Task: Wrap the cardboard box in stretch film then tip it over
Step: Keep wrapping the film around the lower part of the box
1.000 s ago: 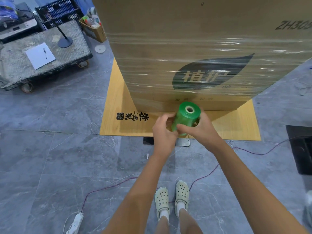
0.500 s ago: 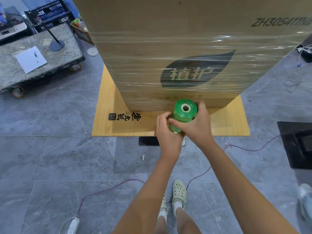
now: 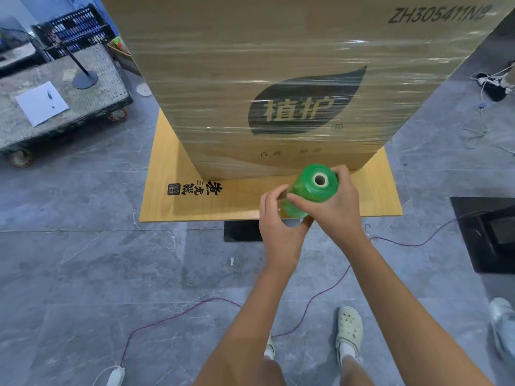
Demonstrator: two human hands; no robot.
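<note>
Cardboard box (image 3: 250, 65), tall and upright, stands on a low wooden counter (image 3: 167, 174), its middle banded with clear stretch film (image 3: 223, 79). Just in front of its lower edge is a green film roll (image 3: 309, 190). The right hand (image 3: 338, 213) curls around its upper end, and the left hand (image 3: 278, 229) grips its lower end.

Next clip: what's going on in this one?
A person stands facing a tall cardboard box that sits upright on a wooden board. Both hands hold a green roll of stretch film low in front of the box: the right hand grips its side and the left hand holds its lower end. Clear film already bands the box's middle, while the strip near its base looks bare. The box has not been tipped.
</note>
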